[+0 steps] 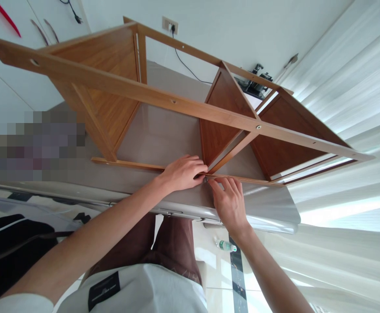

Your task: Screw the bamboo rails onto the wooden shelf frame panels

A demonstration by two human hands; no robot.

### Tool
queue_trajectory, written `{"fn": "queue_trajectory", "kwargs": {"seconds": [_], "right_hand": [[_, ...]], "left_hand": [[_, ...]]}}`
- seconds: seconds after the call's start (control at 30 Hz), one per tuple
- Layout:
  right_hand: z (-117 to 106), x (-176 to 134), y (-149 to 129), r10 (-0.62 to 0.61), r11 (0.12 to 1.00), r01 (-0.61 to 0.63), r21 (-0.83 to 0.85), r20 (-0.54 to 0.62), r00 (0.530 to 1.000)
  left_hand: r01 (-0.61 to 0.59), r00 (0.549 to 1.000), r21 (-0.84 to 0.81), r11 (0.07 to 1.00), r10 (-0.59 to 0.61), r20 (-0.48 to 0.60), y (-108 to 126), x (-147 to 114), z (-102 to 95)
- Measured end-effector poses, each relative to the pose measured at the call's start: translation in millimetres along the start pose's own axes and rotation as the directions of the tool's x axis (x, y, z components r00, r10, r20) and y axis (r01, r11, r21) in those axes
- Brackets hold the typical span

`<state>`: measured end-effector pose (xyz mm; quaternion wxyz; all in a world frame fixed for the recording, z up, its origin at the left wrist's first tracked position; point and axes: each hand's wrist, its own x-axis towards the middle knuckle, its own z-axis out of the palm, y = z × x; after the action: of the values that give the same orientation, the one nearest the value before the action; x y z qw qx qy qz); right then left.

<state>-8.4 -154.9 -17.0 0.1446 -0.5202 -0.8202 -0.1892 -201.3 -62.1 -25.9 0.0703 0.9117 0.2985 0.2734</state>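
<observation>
A brown wooden shelf rack (163,93) lies on its side on a grey-covered surface, its slatted shelf boards standing upright between long rails. My left hand (185,172) is closed over the rack's near lower rail (134,164), where a middle shelf meets it. Just right of it, my right hand (228,195) pinches at the outer face of the same rail. Between its fingertips is a small dark metallic piece (205,179), too small to name. Round holes show along the upper near rail, and one of them holds a fastener (258,127).
A pale curtain (349,121) hangs close on the right. Against the back wall are a socket (170,25) with a plugged-in cord and a black appliance (258,82). A plastic bottle (225,246) lies on the floor below. Dark fabric (16,256) is at lower left.
</observation>
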Motion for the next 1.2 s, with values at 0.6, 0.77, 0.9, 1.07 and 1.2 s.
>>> {"fn": "queue_trajectory", "kwargs": {"seconds": [0.6,0.77,0.9,1.07,1.2], "right_hand": [[-5,1,-5,-0.093,0.989,0.094,-0.118,0.011,0.996],[-10,7,-6,-0.117,0.985,0.119,-0.127,0.021,0.993],[-9,7,-3,-0.085,0.995,0.085,-0.061,0.009,0.996],[3,0,2,0.057,0.990,-0.056,0.133,-0.002,0.998],[12,-2,1,0.133,0.964,-0.130,0.230,0.000,0.991]], "left_hand": [[0.012,1.000,0.005,1.000,-0.012,0.002,-1,-2,0.0],[0.012,1.000,-0.004,1.000,-0.012,0.001,-2,-2,0.1],[0.014,1.000,-0.013,1.000,-0.014,-0.003,-2,-2,-0.5],[0.008,1.000,-0.003,1.000,-0.008,-0.012,-1,-1,-0.7],[0.013,1.000,0.000,1.000,-0.013,-0.014,-1,-1,0.6]]}}
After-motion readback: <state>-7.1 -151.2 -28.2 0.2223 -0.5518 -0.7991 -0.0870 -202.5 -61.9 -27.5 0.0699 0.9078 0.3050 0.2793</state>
